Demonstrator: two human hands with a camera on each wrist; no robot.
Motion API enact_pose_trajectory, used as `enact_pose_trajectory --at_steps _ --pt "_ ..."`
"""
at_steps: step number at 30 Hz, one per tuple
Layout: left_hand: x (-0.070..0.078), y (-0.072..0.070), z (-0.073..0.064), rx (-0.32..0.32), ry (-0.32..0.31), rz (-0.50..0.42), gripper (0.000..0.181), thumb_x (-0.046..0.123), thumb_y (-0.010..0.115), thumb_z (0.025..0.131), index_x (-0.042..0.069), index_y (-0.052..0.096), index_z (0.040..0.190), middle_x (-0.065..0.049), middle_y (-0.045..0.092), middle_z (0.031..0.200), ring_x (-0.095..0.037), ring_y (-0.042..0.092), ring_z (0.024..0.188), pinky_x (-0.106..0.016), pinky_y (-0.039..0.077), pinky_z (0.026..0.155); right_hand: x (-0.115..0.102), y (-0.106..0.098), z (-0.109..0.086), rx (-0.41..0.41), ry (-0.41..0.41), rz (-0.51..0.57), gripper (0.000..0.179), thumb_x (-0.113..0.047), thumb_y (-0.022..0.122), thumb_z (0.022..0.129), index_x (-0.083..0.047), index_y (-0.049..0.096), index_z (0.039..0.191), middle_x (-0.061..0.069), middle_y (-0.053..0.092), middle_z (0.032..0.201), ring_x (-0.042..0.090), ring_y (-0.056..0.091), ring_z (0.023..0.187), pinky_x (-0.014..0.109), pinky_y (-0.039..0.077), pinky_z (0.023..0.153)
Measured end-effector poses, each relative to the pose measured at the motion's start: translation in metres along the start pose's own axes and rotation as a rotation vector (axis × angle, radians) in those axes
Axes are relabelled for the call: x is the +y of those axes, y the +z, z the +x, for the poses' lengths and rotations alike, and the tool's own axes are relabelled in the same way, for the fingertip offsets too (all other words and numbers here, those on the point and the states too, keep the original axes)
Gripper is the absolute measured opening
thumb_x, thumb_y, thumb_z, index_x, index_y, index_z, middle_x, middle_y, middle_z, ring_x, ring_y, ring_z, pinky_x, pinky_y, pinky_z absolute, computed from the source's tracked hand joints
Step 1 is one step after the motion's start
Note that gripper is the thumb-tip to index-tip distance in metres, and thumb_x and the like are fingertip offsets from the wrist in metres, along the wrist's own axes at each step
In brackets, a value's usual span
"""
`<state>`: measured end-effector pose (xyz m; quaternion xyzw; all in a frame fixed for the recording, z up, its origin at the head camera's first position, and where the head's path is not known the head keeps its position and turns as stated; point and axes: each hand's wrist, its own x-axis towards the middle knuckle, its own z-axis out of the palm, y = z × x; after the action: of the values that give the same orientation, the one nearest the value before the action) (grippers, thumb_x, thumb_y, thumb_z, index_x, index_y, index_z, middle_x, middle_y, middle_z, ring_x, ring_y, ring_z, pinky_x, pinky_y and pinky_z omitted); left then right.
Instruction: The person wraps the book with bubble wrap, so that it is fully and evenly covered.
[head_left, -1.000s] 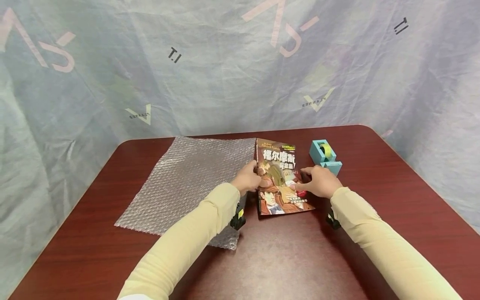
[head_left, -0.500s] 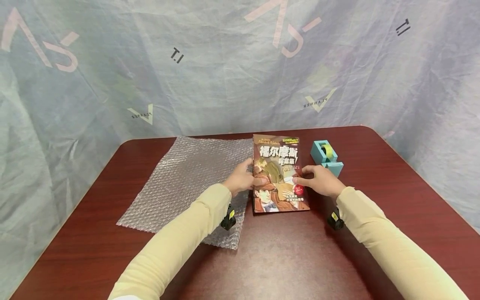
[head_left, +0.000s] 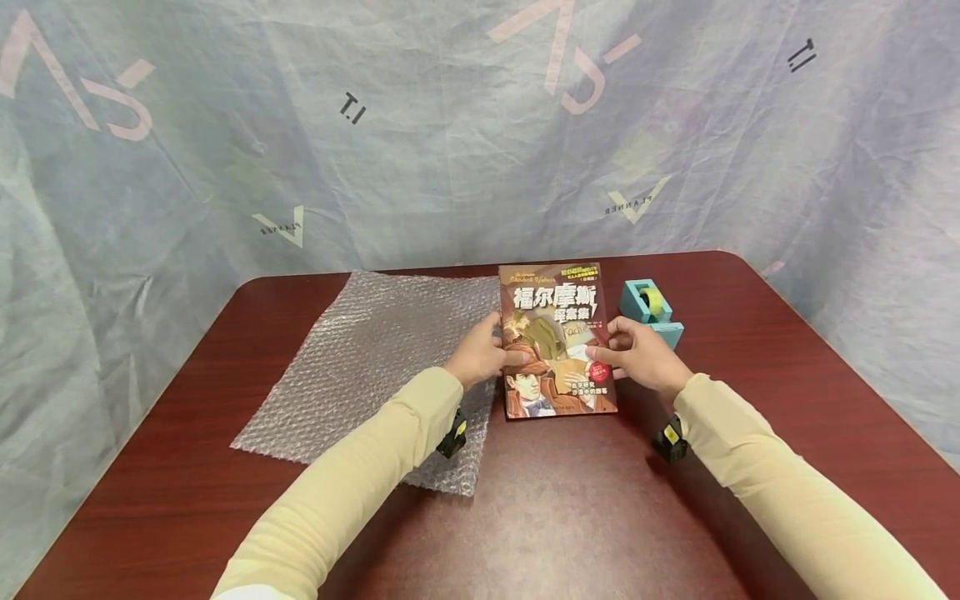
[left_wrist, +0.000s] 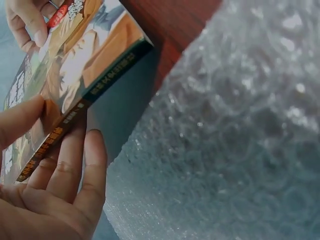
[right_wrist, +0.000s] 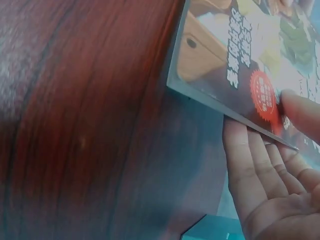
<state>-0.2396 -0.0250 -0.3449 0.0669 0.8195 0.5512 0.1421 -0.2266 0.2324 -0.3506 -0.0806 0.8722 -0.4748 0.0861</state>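
Observation:
A paperback book (head_left: 555, 375) with an illustrated brown cover is held just above the table between both hands. My left hand (head_left: 480, 354) grips its left edge, thumb on the cover and fingers beneath the spine, as the left wrist view shows with the book (left_wrist: 75, 65) tilted. On the opposite edge my right hand (head_left: 647, 358) pinches the book, thumb (right_wrist: 300, 112) on top near the red seal and fingers under it. A sheet of bubble wrap (head_left: 375, 358) lies flat on the table, left of the book and partly under my left forearm.
A turquoise tape dispenser (head_left: 643, 302) with a yellowish roll stands just beyond my right hand. The dark red wooden table (head_left: 570, 508) extends to a hanging grey cloth (head_left: 465, 150) behind its far edge.
The book has risen off the table and shifted slightly left, its cover now more squarely toward the head camera. Both hands moved with it, and the right fingers went underneath. The bubble wrap stayed put.

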Motion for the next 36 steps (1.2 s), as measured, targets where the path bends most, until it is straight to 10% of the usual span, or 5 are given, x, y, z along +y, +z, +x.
enact_pose_trajectory --at_steps 10,21,36 --pt "-0.0015 0.0027 -0.0025 0.055 -0.026 0.027 0.028 0.011 0.075 0.094 0.007 0.047 0.099 -0.007 0.064 0.073 -0.014 0.056 0.060 -0.027 0.041 0.053 -0.0011 0.0001 -0.0019 0.021 -0.037 -0.070 0.039 -0.023 0.070 0.099 0.005 0.052 0.120 0.007 0.062 0.084 0.020 0.063 0.070 0.041 0.057 0.074" --pt "-0.0006 0.0045 0.0003 0.139 -0.053 0.174 0.029 0.018 0.081 0.090 0.008 0.054 0.095 -0.005 0.059 0.071 -0.015 0.052 0.060 -0.028 0.039 0.054 -0.0015 0.0019 -0.0035 0.044 0.009 -0.097 0.052 -0.026 0.070 0.099 0.011 0.052 0.130 0.024 0.066 0.111 0.020 0.068 0.073 0.044 0.059 0.077" --pt "0.0016 -0.0054 0.0003 0.105 -0.071 -0.065 0.028 0.002 0.079 0.088 0.006 0.051 0.089 -0.006 0.055 0.075 -0.014 0.058 0.061 -0.029 0.057 0.062 -0.0093 0.0031 -0.0025 0.060 0.001 -0.066 0.046 -0.026 0.071 0.098 0.010 0.058 0.124 0.019 0.068 0.105 0.017 0.065 0.074 0.043 0.058 0.077"
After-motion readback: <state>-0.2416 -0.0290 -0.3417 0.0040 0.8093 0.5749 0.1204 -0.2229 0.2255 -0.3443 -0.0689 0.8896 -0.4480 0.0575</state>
